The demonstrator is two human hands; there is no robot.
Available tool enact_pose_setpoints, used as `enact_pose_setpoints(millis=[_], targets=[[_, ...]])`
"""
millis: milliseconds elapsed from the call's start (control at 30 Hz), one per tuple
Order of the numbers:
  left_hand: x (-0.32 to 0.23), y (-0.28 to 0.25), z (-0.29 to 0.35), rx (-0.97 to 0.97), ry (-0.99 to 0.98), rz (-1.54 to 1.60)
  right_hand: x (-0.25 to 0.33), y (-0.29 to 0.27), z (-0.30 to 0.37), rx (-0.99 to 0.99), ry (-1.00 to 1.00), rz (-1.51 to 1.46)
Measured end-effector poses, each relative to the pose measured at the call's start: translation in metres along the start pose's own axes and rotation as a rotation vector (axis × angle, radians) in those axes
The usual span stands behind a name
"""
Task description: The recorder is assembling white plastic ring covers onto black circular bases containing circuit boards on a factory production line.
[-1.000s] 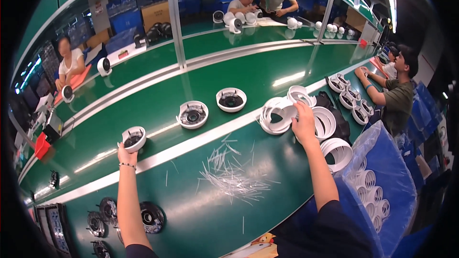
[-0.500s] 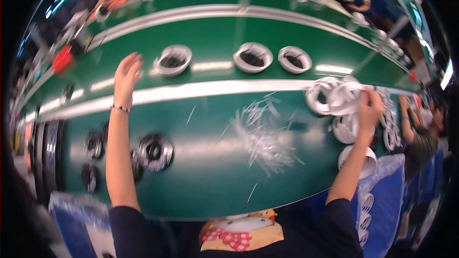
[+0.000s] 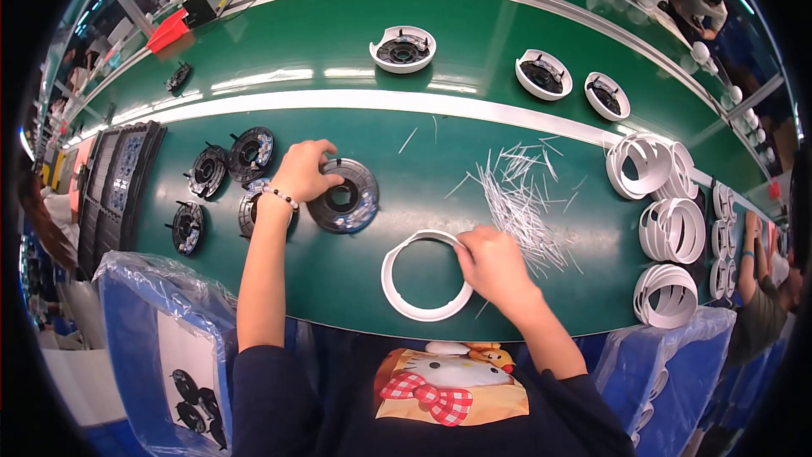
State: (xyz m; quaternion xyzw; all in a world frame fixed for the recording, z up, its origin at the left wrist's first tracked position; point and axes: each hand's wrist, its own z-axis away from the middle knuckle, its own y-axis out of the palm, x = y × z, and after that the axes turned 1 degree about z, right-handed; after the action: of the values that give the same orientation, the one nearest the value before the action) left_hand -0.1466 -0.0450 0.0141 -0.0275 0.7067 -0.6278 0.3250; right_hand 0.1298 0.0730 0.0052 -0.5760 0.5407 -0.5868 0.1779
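Note:
My right hand is closed on the rim of a white plastic ring, which sits low over the front of the green table. My left hand, wearing a beaded bracelet, grips the left side of a black round plastic part with a central hole and a small circuit board. Its thumb lies near that hole; some fingertips are hidden. Under and beside my left wrist is another black round part, partly covered. More such parts lie to the left. Stacked white rings stand at the right.
Thin white strips lie heaped right of centre. Behind a pale rail, white housings holding black parts rest on a green belt. Black trays stand at the left. Plastic-lined blue bins adjoin the front edge. Other people sit around.
My right hand has come from the ring stacks to the front middle with a white ring. My left hand has dropped from above the rail onto a black round part. The view has shifted.

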Motion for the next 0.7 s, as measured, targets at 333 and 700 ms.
enact_pose_setpoints(millis=[333,700], targets=[[-0.008,0.047,-0.004,-0.191,-0.121,1.009,0.051,0.009,0.004,0.426,-0.005,0.029],[-0.083,0.077,0.021,-0.001,-0.041,1.696,0.024,0.009,-0.035,-0.326,0.208,-0.358]])
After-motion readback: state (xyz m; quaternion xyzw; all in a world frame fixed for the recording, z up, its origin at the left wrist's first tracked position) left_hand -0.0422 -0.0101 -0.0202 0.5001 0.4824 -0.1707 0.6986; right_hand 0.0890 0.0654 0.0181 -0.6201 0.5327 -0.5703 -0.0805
